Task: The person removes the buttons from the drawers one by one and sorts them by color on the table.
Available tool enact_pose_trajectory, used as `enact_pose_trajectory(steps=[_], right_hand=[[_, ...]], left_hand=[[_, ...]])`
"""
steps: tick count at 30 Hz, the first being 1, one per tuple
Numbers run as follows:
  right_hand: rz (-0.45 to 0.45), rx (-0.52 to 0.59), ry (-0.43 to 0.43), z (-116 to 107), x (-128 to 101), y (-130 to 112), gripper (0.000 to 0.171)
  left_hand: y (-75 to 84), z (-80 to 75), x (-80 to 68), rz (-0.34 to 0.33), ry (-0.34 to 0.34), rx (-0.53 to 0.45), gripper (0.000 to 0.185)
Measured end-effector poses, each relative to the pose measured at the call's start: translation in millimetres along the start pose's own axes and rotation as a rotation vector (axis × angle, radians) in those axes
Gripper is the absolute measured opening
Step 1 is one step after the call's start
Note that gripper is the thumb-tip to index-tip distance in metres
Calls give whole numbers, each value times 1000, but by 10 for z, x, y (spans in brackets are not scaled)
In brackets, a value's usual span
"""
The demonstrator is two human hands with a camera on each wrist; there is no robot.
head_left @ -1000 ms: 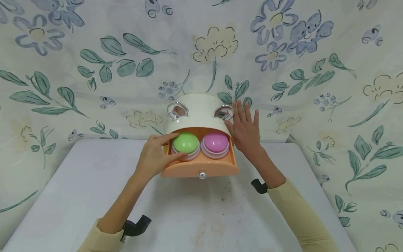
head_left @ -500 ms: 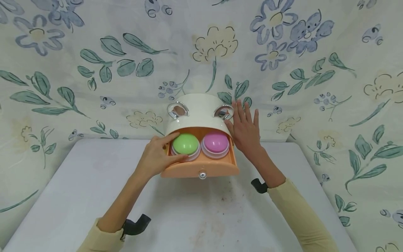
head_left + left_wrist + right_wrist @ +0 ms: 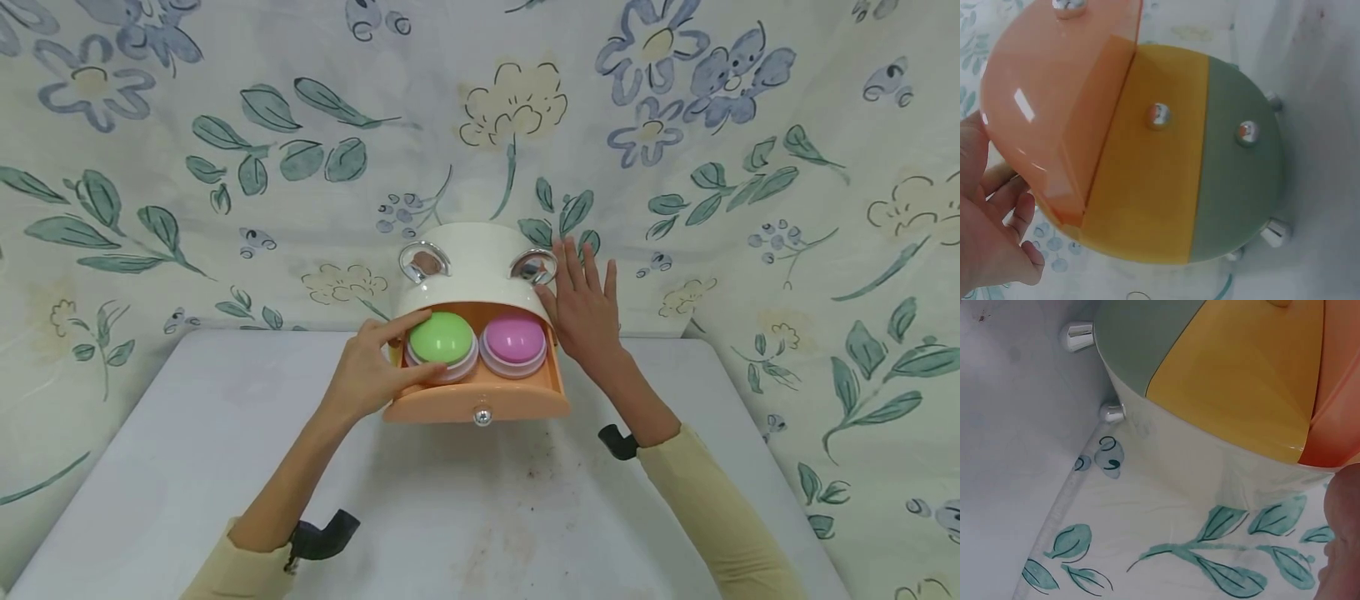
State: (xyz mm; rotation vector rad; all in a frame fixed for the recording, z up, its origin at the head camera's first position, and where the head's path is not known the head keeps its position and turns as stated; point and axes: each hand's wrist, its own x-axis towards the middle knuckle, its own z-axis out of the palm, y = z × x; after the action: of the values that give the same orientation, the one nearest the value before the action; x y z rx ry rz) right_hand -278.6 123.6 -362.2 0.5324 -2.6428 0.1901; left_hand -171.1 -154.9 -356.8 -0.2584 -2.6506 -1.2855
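A cream round-topped organizer (image 3: 472, 267) stands at the back of the table with its peach top drawer (image 3: 480, 400) pulled out. In the drawer sit a green dome container (image 3: 441, 340) and a pink dome container (image 3: 513, 340). My left hand (image 3: 375, 367) pinches the green container, forefinger behind it and thumb in front. My right hand (image 3: 583, 307) lies flat with straight fingers against the organizer's right side. The left wrist view shows the peach drawer (image 3: 1054, 106) above the yellow drawer (image 3: 1147, 181) and green drawer (image 3: 1235, 169), each with a silver knob.
The white table (image 3: 450, 517) is stained brown near its middle. A floral cloth (image 3: 225, 150) hangs as backdrop behind and at both sides. The organizer stands on small silver feet (image 3: 1079, 336) close to the cloth.
The left forefinger and thumb have shifted slightly round the green container; it sits a touch higher. The right hand and the drawer have not moved.
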Motion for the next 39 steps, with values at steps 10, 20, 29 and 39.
enact_pose_trajectory(steps=[10,20,29,39], right_hand=[[-9,1,15,7,1,9,67],[-17,-18,32,25,9,21,67],[-21,-13,34,32,1,31,67],[-20,-12,30,16,-3,25,67]], left_hand=[[115,-261,-112,23,40,-12,66],[-108,-552,-233,75,145,11,67],[-589,-812,-391,-5,172,106,70],[-1244,-1006,-583,-128,132,154,69]])
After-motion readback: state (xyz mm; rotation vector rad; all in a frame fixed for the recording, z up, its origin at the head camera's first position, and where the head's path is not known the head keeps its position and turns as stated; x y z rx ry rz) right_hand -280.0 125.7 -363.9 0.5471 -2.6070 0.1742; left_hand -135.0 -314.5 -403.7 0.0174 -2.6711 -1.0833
